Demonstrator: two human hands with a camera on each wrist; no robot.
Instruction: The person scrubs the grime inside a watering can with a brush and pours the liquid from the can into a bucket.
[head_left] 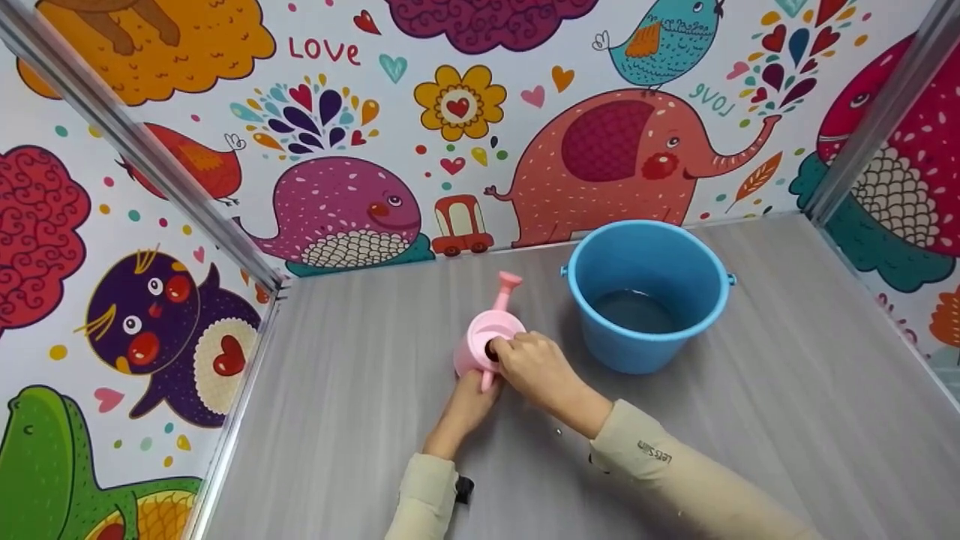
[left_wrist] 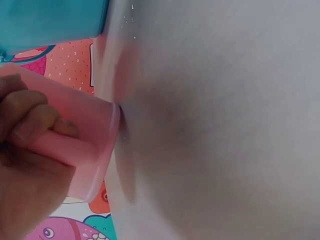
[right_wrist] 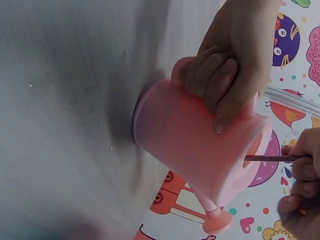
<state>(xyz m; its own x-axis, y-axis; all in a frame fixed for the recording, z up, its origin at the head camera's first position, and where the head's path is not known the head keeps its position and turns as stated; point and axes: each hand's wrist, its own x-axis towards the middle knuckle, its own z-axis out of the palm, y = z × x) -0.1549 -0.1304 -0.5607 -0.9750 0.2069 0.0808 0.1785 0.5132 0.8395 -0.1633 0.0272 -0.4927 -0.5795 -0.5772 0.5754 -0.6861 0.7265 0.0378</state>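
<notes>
A pink watering can (head_left: 466,351) with a sprinkler spout (head_left: 508,282) is at the middle of the grey table, its base right at the tabletop. My left hand (head_left: 471,405) grips the can's handle (left_wrist: 65,147), fingers curled round it in the left wrist view. Over the can's mouth, my right hand (head_left: 541,373) pinches a thin dark stick (right_wrist: 272,158). The stick's lower end goes into the opening and is hidden inside the can. In the right wrist view, the left thumb lies along the can's side (right_wrist: 180,135).
A blue bucket (head_left: 634,349) stands right of the can, with something greyish at its bottom. Small drops (head_left: 559,432) lie on the table (head_left: 345,420). Printed cartoon panels (head_left: 465,172) and metal posts (head_left: 142,142) border the table at the back and sides.
</notes>
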